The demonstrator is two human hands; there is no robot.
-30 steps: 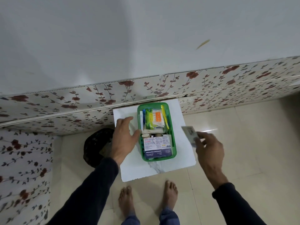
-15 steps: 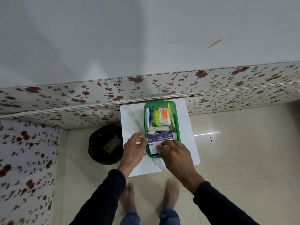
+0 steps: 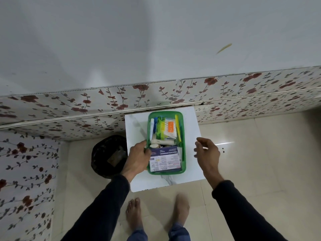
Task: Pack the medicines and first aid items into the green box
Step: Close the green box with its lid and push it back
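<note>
The green box (image 3: 183, 136) stands on a small white table (image 3: 135, 129). Inside it lie a blue-and-white medicated dressings carton (image 3: 165, 159), a green-and-orange cotton bud pack (image 3: 165, 130), a white bandage roll (image 3: 162, 142), a tape roll (image 3: 154, 146), a white tube (image 3: 152, 126) and a yellow stick (image 3: 178, 129). My left hand (image 3: 138, 158) grips the box's left rim, thumb over the edge. My right hand (image 3: 206, 152) hovers to the right of the box, fingers apart, holding nothing.
A black bin (image 3: 109, 155) stands on the floor left of the table. A floral-panelled wall (image 3: 69, 108) runs behind the table and along the left side. My bare feet (image 3: 134, 213) are on the tiled floor just in front of the table.
My right hand carried a small packet to the box, pressed on the contents, then drew back to the right with nothing in it. My left hand shifted onto the box's left rim.
</note>
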